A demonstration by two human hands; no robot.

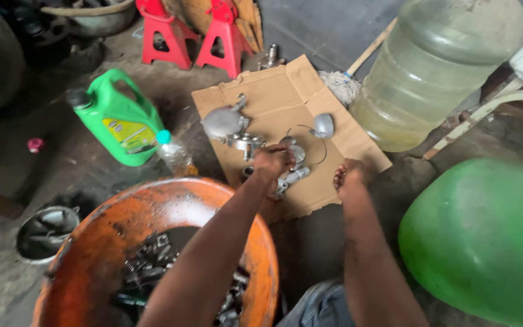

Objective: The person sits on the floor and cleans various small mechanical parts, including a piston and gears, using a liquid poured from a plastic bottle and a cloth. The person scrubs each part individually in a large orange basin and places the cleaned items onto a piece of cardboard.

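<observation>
Below, a flattened cardboard sheet [273, 100] is spread on the grimy floor, and small grey metal parts are laid out on it. The left hand [272, 162] is closed over a small metal fitting [290, 180] near the sheet's near edge; the grip itself is hidden by the knuckles, so what exactly is pinched cannot be made out. The right hand [351, 177] is curled loosely just beside it, and whether anything is held in it cannot be told.

Several mishaps are judged possible. The fitting could be let slip, since the fingers look oily, and a small piece could be lost off the sheet's near edge into the dark floor. The domed metal housing [224, 123] and the small rounded cap [323, 125] with its thin wire could be knocked or snagged by a sweeping wrist.

Room is tight. The orange basin [255, 212] of wet metal parts sits under the left forearm, so an elbow drop could tip it. The small clear bottle [174, 152] and green jug [119, 118] stand close on the left; the large water bottle [431, 66] crowds the sheet's right corner. Open space is left only toward the sheet's far end.
</observation>
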